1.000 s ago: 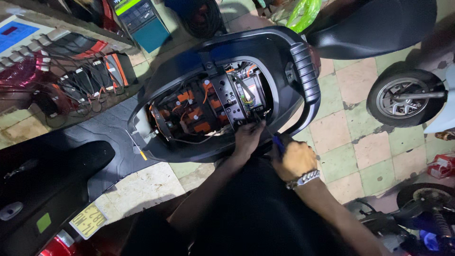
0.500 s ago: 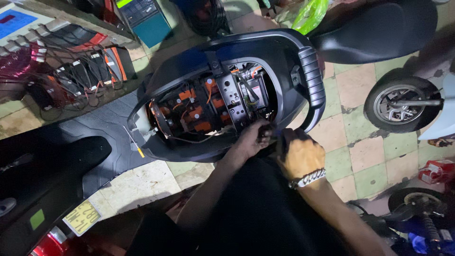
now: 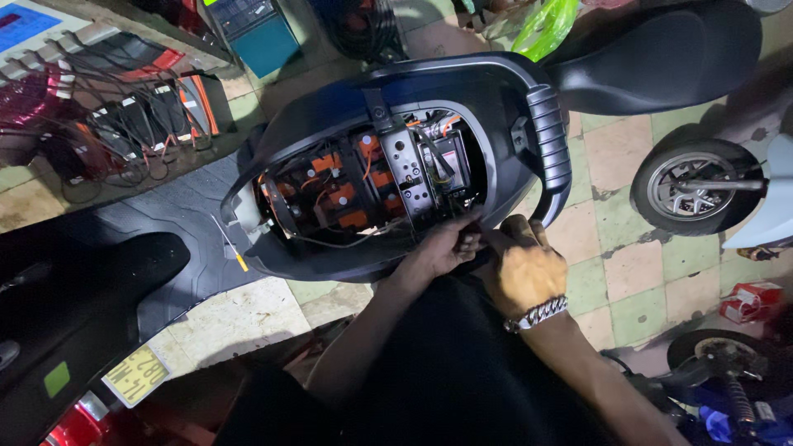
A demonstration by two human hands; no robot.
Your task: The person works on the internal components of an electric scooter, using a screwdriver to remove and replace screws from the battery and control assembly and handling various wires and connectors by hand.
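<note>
A dark scooter body [image 3: 347, 99] lies open below me, showing orange battery packs [image 3: 347, 194], wires and a grey metal bracket [image 3: 409, 173] in its compartment. My left hand [image 3: 442, 248] rests on the near rim of the compartment, fingers curled by a thin wire. My right hand [image 3: 520, 268], with a metal wrist bracelet, is fisted just right of it below the ribbed grab rail [image 3: 549, 140]. A thin dark shaft [image 3: 496, 239] runs from that fist toward my left fingers. What the fingers grip is partly hidden.
The raised black seat [image 3: 652, 58] is at top right, a wheel [image 3: 694, 190] beside it. A yellow-handled screwdriver [image 3: 231, 248] lies on the footboard. Wired battery packs [image 3: 140, 116] and a teal box [image 3: 260, 33] sit at top left. A yellow plate [image 3: 136, 376] is at lower left.
My right hand, which showed a blue tool handle a second ago, has moved up beside my left hand at the compartment rim. The view has shifted slightly.
</note>
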